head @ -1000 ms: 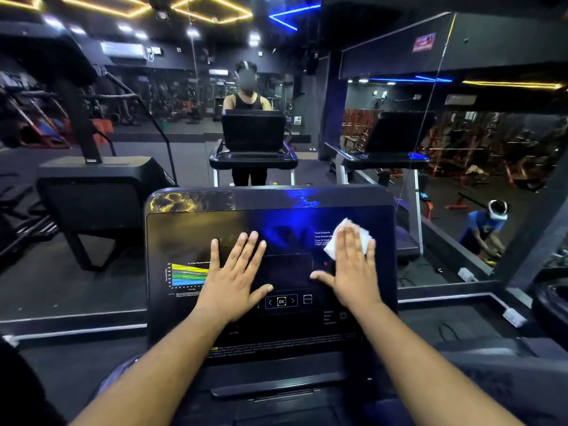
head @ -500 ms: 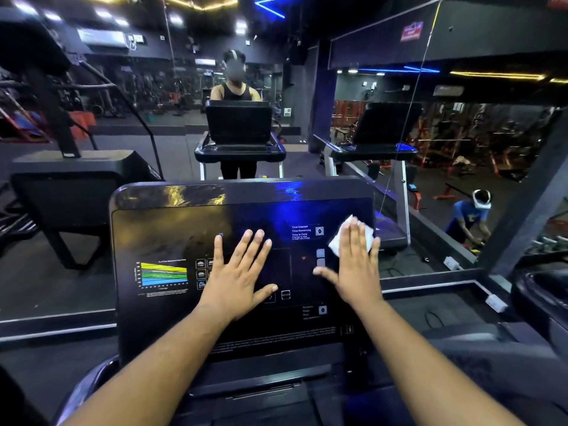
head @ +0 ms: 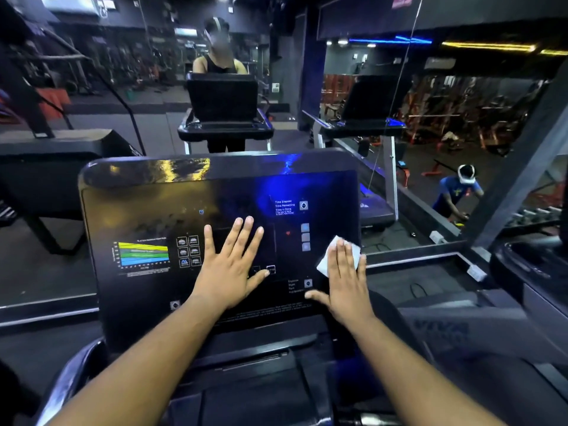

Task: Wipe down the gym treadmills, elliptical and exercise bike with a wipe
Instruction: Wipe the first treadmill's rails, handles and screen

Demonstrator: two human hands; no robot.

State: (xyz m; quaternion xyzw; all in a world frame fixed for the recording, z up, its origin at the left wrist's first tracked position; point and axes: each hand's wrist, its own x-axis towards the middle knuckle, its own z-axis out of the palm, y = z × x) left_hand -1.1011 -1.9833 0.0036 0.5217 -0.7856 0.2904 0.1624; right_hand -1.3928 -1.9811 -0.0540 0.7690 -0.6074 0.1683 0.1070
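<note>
White wipe (head: 337, 255) at the right edge of the treadmill console (head: 172, 216), pressed flat under the straight fingers of the right hand (head: 344, 284); left hand (head: 229, 265) beside it, fingers spread flat mid-panel, holding nothing.

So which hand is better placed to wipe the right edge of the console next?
The right hand: it already presses the wipe flat at the console right edge. The left hand lies bare mid-panel.

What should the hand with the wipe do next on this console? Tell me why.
Probably slide the right hand leftward with the wipe. It sits at the console's right edge, and the left hand rests flat mid-panel, so it must lift.
</note>
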